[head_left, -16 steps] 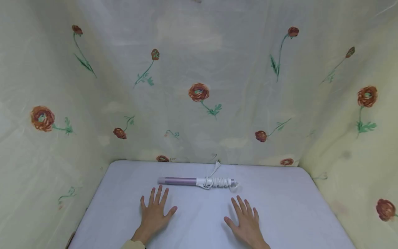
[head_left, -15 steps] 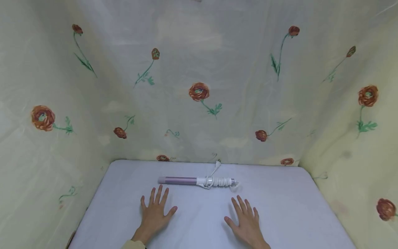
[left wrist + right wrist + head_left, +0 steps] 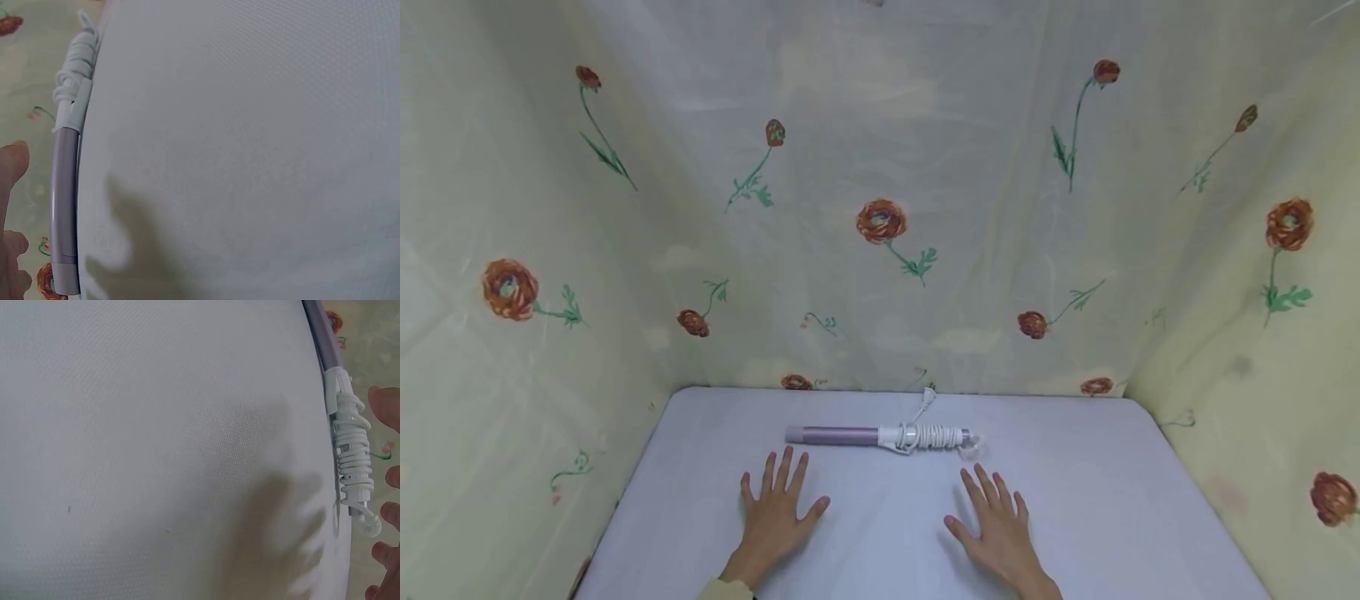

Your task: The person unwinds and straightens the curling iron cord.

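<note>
Hair iron [image 3: 868,436] lies crosswise toward the far edge of the table [image 3: 1090,475], white cord [image 3: 936,437] wound round its handle [image 3: 889,435], plug [image 3: 928,397] pointing to the back. Left hand [image 3: 771,522] and right hand [image 3: 1003,537] both free, fingers spread, on the near side, not touching it; they look to hover over the table. Reads as a ready pose, handling not begun. A pickup would call for reaching forward, then curling fingers round barrel [image 3: 838,436] or handle.
</note>
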Action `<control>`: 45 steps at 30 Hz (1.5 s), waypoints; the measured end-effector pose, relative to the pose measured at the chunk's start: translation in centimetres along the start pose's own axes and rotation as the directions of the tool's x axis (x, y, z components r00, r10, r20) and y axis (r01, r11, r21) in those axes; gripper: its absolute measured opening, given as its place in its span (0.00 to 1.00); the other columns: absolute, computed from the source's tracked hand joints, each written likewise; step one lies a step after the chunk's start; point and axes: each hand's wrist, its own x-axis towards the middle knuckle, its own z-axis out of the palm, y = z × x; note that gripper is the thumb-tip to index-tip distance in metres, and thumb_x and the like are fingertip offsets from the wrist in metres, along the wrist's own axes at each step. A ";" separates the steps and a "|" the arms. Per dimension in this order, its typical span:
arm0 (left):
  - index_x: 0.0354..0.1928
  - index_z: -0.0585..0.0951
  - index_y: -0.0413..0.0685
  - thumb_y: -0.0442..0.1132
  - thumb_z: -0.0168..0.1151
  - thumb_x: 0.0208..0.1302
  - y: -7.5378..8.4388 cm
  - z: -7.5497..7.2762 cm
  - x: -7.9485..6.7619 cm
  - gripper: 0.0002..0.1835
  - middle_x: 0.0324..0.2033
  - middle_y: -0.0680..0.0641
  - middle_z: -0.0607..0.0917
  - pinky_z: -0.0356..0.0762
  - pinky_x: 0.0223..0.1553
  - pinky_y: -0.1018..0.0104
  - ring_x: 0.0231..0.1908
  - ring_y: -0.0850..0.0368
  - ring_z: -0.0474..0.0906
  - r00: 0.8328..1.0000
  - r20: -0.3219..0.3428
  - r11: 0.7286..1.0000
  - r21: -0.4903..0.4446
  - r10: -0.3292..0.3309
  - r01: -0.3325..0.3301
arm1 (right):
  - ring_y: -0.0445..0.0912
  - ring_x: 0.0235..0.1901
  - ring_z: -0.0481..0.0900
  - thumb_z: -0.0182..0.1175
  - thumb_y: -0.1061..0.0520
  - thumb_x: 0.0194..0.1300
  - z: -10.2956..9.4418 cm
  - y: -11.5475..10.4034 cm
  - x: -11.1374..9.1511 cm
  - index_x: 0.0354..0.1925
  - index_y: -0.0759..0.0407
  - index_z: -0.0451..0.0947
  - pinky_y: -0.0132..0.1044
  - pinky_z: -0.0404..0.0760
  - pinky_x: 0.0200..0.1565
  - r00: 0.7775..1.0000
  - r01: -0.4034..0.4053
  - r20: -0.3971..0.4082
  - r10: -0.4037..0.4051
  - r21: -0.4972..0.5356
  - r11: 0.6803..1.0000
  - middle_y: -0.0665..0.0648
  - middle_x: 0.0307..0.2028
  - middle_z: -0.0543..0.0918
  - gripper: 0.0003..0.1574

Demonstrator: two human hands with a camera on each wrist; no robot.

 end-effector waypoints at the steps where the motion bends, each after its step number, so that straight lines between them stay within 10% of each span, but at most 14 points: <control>1: 0.66 0.54 0.61 0.71 0.41 0.54 0.0 0.0 0.0 0.41 0.67 0.49 0.54 0.35 0.56 0.34 0.67 0.43 0.46 1.000 0.000 1.000 0.002 -0.002 0.002 | 0.60 0.64 0.52 0.54 0.34 0.54 0.0 0.0 0.0 0.64 0.48 0.56 0.63 0.48 0.56 1.000 0.000 0.001 0.000 0.002 1.000 0.57 0.66 0.57 0.44; 11: 0.66 0.56 0.56 0.67 0.45 0.56 0.2 -0.2 1.0 0.39 0.66 0.44 0.56 0.37 0.56 0.34 0.66 0.44 0.48 0.999 -0.009 0.998 -0.054 0.034 -0.035 | 0.59 0.64 0.52 0.55 0.35 0.53 -0.2 -0.2 0.2 0.64 0.49 0.57 0.62 0.49 0.56 1.000 0.007 -0.005 -0.007 0.028 1.000 0.58 0.65 0.59 0.44; 26: 0.63 0.62 0.49 0.52 0.54 0.58 2.4 2.0 8.7 0.32 0.62 0.43 0.64 0.52 0.60 0.46 0.63 0.46 0.57 0.974 -0.012 0.967 -0.121 0.226 -0.226 | 0.58 0.61 0.60 0.59 0.40 0.53 -0.5 -0.7 0.4 0.59 0.50 0.64 0.60 0.53 0.55 0.996 0.069 -0.067 -0.062 0.114 0.991 0.58 0.60 0.67 0.37; 32: 0.62 0.62 0.50 0.52 0.54 0.58 3.1 3.7 9.3 0.31 0.56 0.45 0.70 0.52 0.59 0.44 0.59 0.48 0.62 0.968 0.084 0.969 -0.095 0.235 -0.227 | 0.55 0.59 0.62 0.59 0.44 0.55 0.3 -0.7 -0.4 0.56 0.51 0.68 0.59 0.58 0.53 0.993 0.105 -0.071 -0.093 0.177 0.979 0.56 0.56 0.70 0.31; 45: 0.48 0.72 0.49 0.45 0.58 0.57 4.8 4.4 10.1 0.17 0.41 0.47 0.71 0.57 0.48 0.47 0.44 0.49 0.65 0.982 0.063 0.975 -0.142 0.180 -0.169 | 0.48 0.55 0.68 0.58 0.50 0.57 0.4 -0.8 -1.4 0.54 0.49 0.68 0.52 0.66 0.51 0.994 0.106 -0.042 -0.099 0.241 0.965 0.50 0.52 0.72 0.26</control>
